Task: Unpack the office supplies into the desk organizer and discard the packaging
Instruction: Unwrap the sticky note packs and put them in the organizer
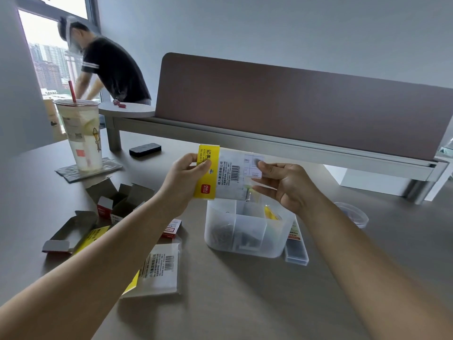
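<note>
Both my hands hold a clear plastic packet with a yellow header card in the air above the translucent desk organizer. My left hand pinches the yellow end; my right hand grips the clear end. The organizer has several compartments with dark clips and a yellow item inside. An empty-looking clear packet with a barcode lies on the desk below my left forearm. Several opened small cardboard boxes lie to the left.
A drink cup with a red straw stands on a grey coaster at the far left. A black eraser block lies near the divider's foot. A clear slim box and a round lid sit right of the organizer. A person leans at the window.
</note>
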`<state>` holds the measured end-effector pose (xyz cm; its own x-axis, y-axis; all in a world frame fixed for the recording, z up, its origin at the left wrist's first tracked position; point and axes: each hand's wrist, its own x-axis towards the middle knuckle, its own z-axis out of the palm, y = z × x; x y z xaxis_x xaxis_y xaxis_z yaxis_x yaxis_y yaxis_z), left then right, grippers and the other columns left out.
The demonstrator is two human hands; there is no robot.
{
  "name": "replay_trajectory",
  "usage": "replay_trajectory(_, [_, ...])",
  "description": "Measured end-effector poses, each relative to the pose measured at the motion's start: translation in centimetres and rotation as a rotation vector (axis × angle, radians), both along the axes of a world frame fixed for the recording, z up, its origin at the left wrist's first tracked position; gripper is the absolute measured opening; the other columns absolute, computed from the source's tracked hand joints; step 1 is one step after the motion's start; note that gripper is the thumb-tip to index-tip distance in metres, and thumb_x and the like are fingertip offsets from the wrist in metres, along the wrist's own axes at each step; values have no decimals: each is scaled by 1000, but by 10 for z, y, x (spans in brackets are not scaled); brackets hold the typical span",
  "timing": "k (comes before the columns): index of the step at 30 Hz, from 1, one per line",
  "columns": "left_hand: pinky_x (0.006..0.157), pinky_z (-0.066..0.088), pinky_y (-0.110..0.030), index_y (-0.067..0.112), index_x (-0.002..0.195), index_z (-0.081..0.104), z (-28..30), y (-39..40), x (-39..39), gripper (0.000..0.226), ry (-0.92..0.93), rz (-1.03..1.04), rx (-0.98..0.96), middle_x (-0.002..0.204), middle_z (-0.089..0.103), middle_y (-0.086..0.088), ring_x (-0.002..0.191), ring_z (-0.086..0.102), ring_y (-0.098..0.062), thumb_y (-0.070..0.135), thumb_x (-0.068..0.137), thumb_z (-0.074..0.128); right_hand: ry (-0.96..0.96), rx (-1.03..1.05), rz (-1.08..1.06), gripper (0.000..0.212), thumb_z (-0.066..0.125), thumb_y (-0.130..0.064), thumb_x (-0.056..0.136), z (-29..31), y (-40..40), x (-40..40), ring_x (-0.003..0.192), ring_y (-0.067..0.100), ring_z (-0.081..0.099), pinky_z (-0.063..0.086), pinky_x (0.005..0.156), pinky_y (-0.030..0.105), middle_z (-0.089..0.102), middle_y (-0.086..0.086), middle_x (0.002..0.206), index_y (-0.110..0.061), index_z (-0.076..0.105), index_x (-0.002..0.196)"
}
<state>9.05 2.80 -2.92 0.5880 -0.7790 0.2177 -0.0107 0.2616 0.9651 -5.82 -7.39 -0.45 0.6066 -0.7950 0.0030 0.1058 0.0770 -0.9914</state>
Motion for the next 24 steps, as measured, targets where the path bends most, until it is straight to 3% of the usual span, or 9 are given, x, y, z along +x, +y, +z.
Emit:
replay_trajectory(4, [65, 51, -34, 15, 84, 52, -1, -3, 0, 10, 12, 22, 9, 94, 61, -9, 80, 60, -23, 14, 91, 46, 25, 14, 19, 13, 57, -17, 85, 0, -1, 2, 54, 14, 66, 57, 62, 29, 67, 9, 74, -5, 57, 80])
replay_trajectory(8, [67, 51, -36, 12, 88, 52, 0, -7, -2, 5, 16, 58, 19, 100, 60, -13, 82, 60, -25, 13, 90, 47, 11, 34, 29, 12, 59, -15, 83, 1, -3, 5, 47, 12, 65, 57, 55, 26, 69, 3, 53, -5, 55, 78])
replay_trajectory(13, [65, 50, -34, 13, 85, 52, 1, -6, 2, 7, -5, 97, 18, 99, 59, -12, 80, 59, -23, 14, 90, 48, 13, 18, -31, 9, 61, -10, 81, 1, -10, 3, 47, 12, 65, 57, 54, 26, 66, 11, 74, -4, 55, 77])
replay_trajectory(16, [72, 51, -39, 16, 81, 51, 0, -3, 10, 10, 19, 120, 14, 96, 60, -10, 83, 60, -25, 14, 90, 48, -64, 36, -89, 8, 60, -8, 81, 3, -18, -2, 48, 13, 65, 58, 54, 25, 64, 12, 77, -5, 54, 77])
replay_trajectory(18, [68, 53, -36, 17, 81, 51, -2, -2, 15, 11, 33, 134, 10, 90, 59, -6, 80, 60, -22, 14, 91, 47, -93, 6, -137, 11, 60, -8, 82, 4, -22, -5, 52, 15, 65, 57, 54, 24, 63, 11, 76, -8, 53, 73])
replay_trajectory(21, [55, 55, -26, 17, 79, 50, -6, -3, 19, 13, 63, 150, -5, 85, 59, -2, 75, 60, -16, 14, 91, 46, -57, -132, -171, 16, 58, -8, 83, 4, -28, -9, 63, 17, 61, 56, 57, 22, 61, 9, 74, -10, 51, 69])
replay_trajectory(24, [64, 54, -30, 18, 79, 50, -8, -4, 22, 13, 81, 163, 8, 86, 59, -1, 76, 59, -16, 14, 91, 46, 44, -348, -157, 16, 56, -8, 85, 4, -34, -11, 68, 17, 60, 56, 63, 24, 58, 6, 72, -10, 50, 69])
